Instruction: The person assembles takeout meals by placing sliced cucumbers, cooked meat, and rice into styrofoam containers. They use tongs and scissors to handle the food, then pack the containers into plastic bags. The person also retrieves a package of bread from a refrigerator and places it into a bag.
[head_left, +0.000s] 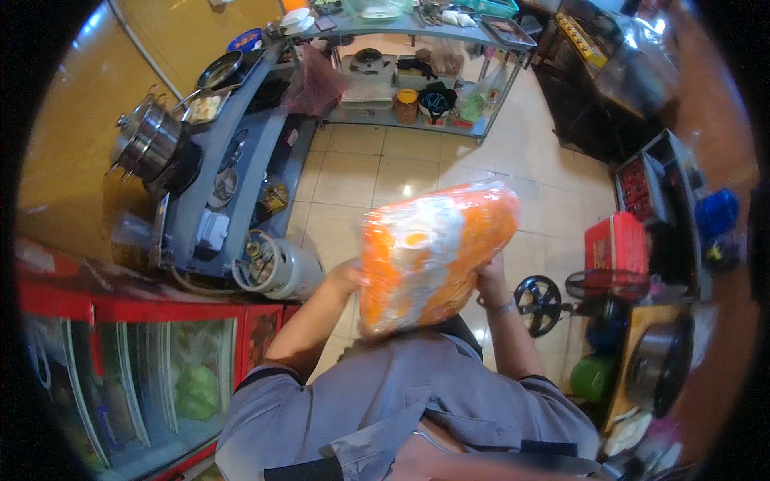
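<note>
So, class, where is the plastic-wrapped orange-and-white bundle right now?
The bundle is just right of centre in the head view, held between the left hand and right hand, in front of the grey shirt.

— Room, quick: what's around us?
— Yellow wall point(172, 36), left. Floor point(353, 172) is shiny beige tile, grout lines showing.
— Furniture?
— Far side, grey two-tier metal table point(473, 32). Left, grey shelving point(224, 144) along the wall. Near left, red-framed display fridge point(152, 305), glass doors point(148, 377). Right, small grey rack point(682, 208) standing there.
— Light, from where we're standing?
— Bright white glare point(407, 191) on the tiles, more streaks high on the left wall.
</note>
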A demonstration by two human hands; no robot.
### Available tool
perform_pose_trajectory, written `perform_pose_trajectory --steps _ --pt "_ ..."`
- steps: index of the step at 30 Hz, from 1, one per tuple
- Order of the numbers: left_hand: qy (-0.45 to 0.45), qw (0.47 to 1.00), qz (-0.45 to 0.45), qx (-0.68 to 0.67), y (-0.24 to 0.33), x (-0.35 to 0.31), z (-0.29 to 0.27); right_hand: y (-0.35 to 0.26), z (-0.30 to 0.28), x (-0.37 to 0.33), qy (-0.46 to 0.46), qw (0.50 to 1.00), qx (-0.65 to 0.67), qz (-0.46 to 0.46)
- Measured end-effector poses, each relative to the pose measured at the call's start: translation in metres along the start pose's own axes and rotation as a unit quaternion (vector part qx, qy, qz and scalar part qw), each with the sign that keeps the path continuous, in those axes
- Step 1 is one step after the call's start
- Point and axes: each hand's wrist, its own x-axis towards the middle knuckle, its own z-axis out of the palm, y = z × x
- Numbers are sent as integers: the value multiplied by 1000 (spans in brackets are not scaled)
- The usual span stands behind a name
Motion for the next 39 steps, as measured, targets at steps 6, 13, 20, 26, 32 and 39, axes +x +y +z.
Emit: perform_pose_trajectory --steps 6,13,20,26,32,39 --pt "39 991 128 -26 133 122 -16 -60 1 167 -32 993 -104 -53" --pt "94 919 68 377 234 303 -63 -76 16 387 -151 979 -114 -76" --pt "61 849 253 460 252 455 -151 -40 32 507 -31 982 -171 -67" --pt "-71 926 140 343 284 592 -227 -52 67 598 37 983 -165 -66" --pt "15 830 389 398 277 679 -237 -46 55 678 28 968 -237 -79" --pt "1 818 368 442 302 764 -216 -93 25 800 -42 966 -169 -191"
